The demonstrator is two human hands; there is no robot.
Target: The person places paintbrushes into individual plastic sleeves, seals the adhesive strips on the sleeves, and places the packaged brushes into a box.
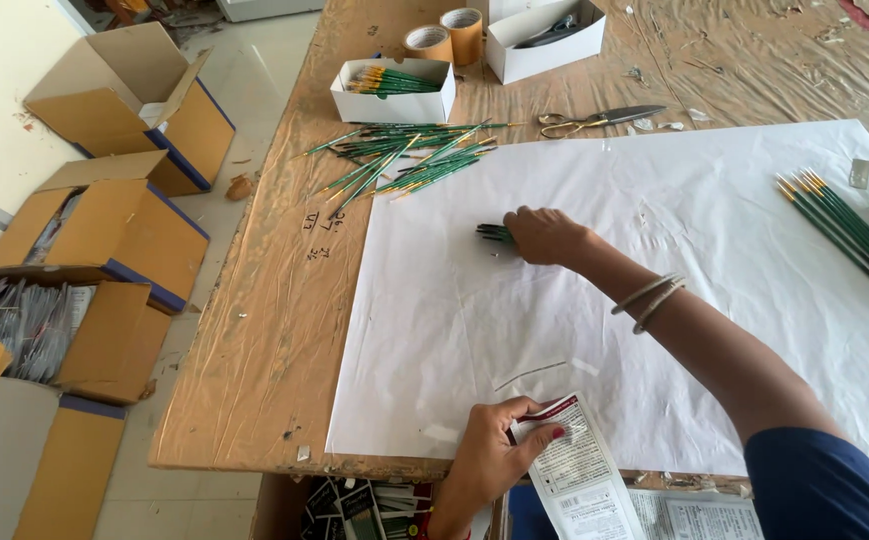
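Green brushes (495, 233): small bundle on the white paper sheet (655, 330), long axis left-right, visible ends pointing left.
Right hand (547, 236): fingers closed around that bundle.
Left hand (490, 455): at bench (255, 340) edge, pinching a flat printed packet (577, 470).
Loose brush pile (410, 158): beyond, fanned diagonally.

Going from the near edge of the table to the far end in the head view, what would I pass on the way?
Left hand on a printed packet → right hand on green brushes → loose brush pile → scissors → white box of brushes → tape rolls.
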